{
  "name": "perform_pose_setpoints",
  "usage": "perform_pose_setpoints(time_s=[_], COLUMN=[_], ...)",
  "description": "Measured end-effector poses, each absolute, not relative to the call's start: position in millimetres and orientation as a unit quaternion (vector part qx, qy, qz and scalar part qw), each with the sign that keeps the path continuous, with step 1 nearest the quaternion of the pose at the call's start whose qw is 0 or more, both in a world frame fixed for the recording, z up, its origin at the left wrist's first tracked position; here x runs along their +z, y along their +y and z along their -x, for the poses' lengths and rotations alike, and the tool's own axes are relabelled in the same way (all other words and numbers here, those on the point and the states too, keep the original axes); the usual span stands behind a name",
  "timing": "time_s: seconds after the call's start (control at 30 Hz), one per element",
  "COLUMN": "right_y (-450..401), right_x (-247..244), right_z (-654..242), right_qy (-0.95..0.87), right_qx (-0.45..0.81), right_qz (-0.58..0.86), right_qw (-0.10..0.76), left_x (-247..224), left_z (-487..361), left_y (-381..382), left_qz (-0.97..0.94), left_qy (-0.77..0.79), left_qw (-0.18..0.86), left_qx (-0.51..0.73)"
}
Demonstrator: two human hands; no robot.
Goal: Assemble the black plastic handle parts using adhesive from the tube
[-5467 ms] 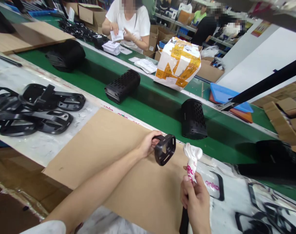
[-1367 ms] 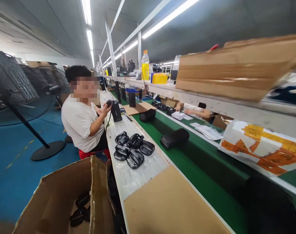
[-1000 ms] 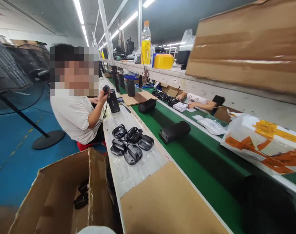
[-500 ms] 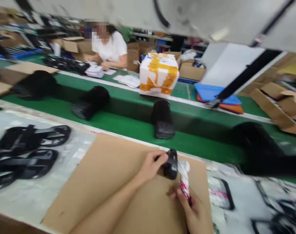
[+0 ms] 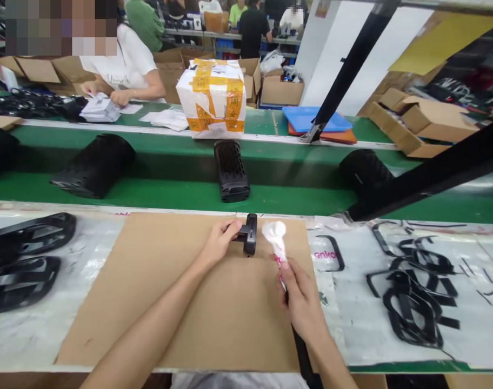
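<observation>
My left hand (image 5: 224,237) grips a black plastic part (image 5: 251,234) by its short stem, with its long rounded bar standing crosswise, over the cardboard sheet (image 5: 149,281). To the right, my right hand (image 5: 301,292) is wrapped round a black-handled tool whose head is covered with white wrapping (image 5: 275,235) marked in pink. The wrapped head is beside the black part, with a small gap between them. Below my right hand the black handle (image 5: 301,351) runs toward the front edge.
Black frames (image 5: 412,308) lie at right, black sandal-shaped parts (image 5: 27,286) at left. Behind, black perforated housings (image 5: 231,170) rest on the green conveyor (image 5: 169,189). A dark metal post (image 5: 445,167) slants in from the right. Across sits a person in white (image 5: 128,59) beside a taped box (image 5: 212,100).
The camera view has shifted and sharpened. The black part in my left hand has turned, now showing its stem and bar. The wrapped head still sits to its right.
</observation>
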State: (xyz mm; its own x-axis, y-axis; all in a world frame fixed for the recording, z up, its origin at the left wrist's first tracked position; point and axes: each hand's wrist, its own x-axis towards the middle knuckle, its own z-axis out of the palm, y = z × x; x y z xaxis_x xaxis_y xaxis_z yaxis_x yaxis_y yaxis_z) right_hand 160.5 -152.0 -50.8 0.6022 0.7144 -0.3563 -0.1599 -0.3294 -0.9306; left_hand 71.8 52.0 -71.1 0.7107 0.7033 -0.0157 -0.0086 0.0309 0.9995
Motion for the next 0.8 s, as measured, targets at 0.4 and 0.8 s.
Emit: perform_pose_setpoints(time_s=[0.4, 0.8], right_y=[-137.2, -171.2], right_x=[-44.7, -66.8], right_z=[-155.8, -225.1], right_qy=[-0.196, -0.353], right_qx=[0.436, 0.295], right_qz=[0.714, 0.823], right_qw=[0.512, 0.334], left_x=[-69.4, -77.4], left_z=[-73.7, -74.9], left_y=[39.3, 40.0], left_qz=[-0.644, -0.563], left_qy=[0.251, 0.229], left_qw=[0.661, 0.723], left_qx=[0.292, 0.329])
